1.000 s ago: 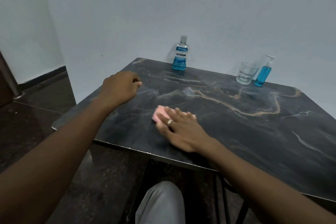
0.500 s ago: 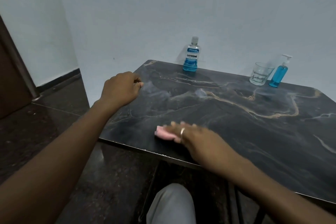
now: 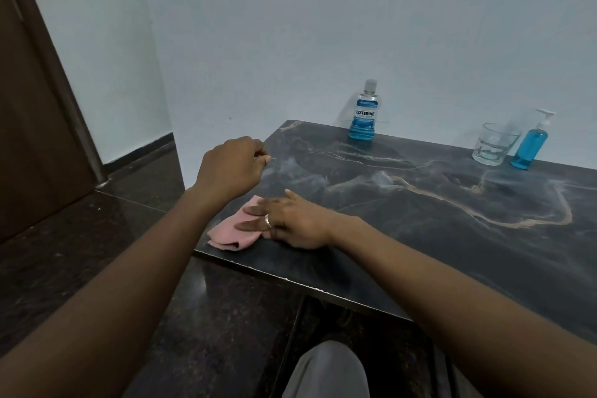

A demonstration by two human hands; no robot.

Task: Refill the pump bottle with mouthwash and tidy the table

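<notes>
A pink cloth [image 3: 229,231] lies at the near left corner of the dark marble table [image 3: 420,220]. My right hand [image 3: 287,220], with a ring on one finger, rests flat on the cloth's right part with fingers spread. My left hand [image 3: 231,168] hovers in a loose fist over the table's left edge, holding nothing visible. A capped mouthwash bottle [image 3: 365,111] with blue liquid stands at the far edge by the wall. The pump bottle [image 3: 533,142], filled with blue liquid, stands at the far right beside a drinking glass [image 3: 494,144].
A white wall runs behind the table. At the left stands a brown door [image 3: 29,107] over a dark polished floor [image 3: 97,252]. My knee in grey trousers [image 3: 326,371] shows below the table's near edge.
My right hand has slid the pink cloth toward the near left corner of the table. The view has shifted left; my left fist stays near the left edge.
</notes>
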